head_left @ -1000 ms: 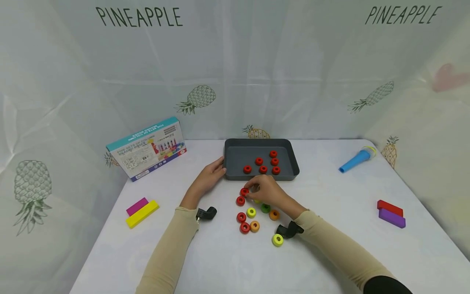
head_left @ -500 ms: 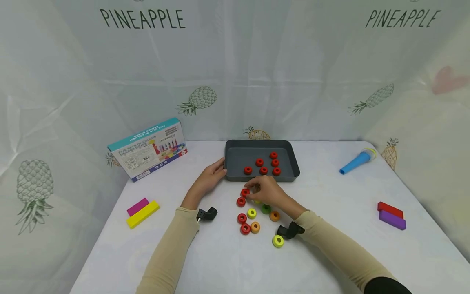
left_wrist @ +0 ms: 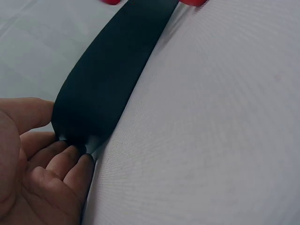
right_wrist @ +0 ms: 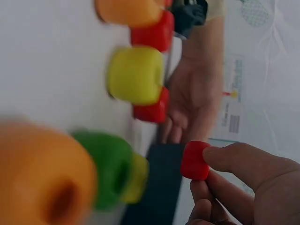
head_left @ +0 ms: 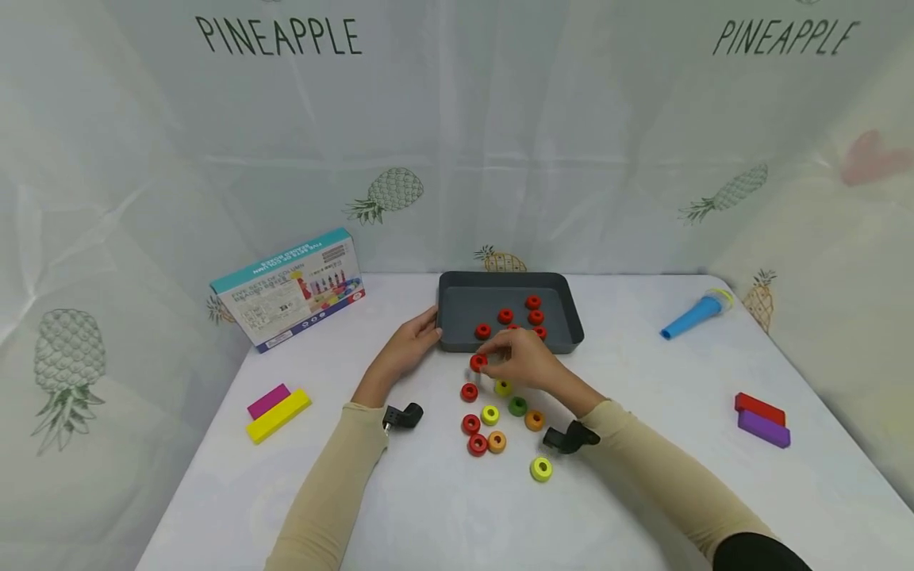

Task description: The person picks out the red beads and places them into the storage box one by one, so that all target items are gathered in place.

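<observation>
My right hand [head_left: 527, 361] pinches a red bead [right_wrist: 193, 161] between thumb and fingers, raised just above the table in front of the tray. A dark grey tray [head_left: 467, 295] stands at the table's back edge with several red beads [head_left: 505, 316] inside. At the tray's left end my left hand [head_left: 412, 339] holds its side, thumb at the rim and fingers curled against the lower edge in the left wrist view. Below my right hand lie loose beads: red [head_left: 469, 392], yellow [head_left: 489, 415], green [head_left: 517, 406] and orange [head_left: 534, 420].
A printed box [head_left: 289, 289] leans at the back left. Magenta and yellow blocks [head_left: 278, 415] lie at the left. On the right are a blue toy microphone [head_left: 691, 316], a red block [head_left: 760, 408] and a purple block [head_left: 764, 428]. A pineapple-print curtain [head_left: 457, 135] hangs behind the table.
My right hand has lifted the red bead off the table and moved it slightly toward the tray, uncovering a yellow bead beneath. The left hand stays at the tray.
</observation>
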Tool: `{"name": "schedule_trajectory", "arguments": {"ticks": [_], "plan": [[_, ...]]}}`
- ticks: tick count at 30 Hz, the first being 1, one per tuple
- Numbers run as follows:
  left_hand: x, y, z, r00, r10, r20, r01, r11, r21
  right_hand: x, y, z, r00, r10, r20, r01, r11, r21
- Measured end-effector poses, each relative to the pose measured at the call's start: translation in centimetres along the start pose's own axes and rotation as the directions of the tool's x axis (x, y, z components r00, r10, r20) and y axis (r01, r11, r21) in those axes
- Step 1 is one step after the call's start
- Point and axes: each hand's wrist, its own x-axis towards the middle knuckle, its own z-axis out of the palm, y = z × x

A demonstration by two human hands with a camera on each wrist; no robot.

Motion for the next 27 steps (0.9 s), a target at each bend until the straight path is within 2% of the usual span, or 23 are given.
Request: {"name": "schedule_trajectory", "arguments": {"ticks": [5,9,15,21,27], "plan": [[-0.1,0.2,-0.4,1.0,-0.002,-0.013,0.002,1.0,0.008,2.5,-0.1,-2.2,0.997,-0.029,-0.074,0.027,0.999,-0.02],[-0.2,0.2,-0.4,1.0,-0.017,-0.007,0.017,1.0,0.01,4.8,0.8,-2.9,0.995,0.042,-0.092,-0.044,0.999,-0.021],[0.0,-0.1,-0.2,1.0,-0.019,0.0,0.019,1.0,0.004,7.2,2.2,-2.6,0.985,0.151,-0.079,-0.154,0.987,-0.036],[0.3,0.0,-0.1,1.0,-0.007,-0.002,0.007,1.0,0.0,8.4,3.4,-1.8,0.979,0.189,-0.073,-0.194,0.978,-0.07],[0.2,0.1,0.0,1.0,-0.006,-0.003,0.006,1.0,0.013,8.8,4.1,-1.3,0.981,0.184,-0.064,-0.189,0.978,-0.091]]}}
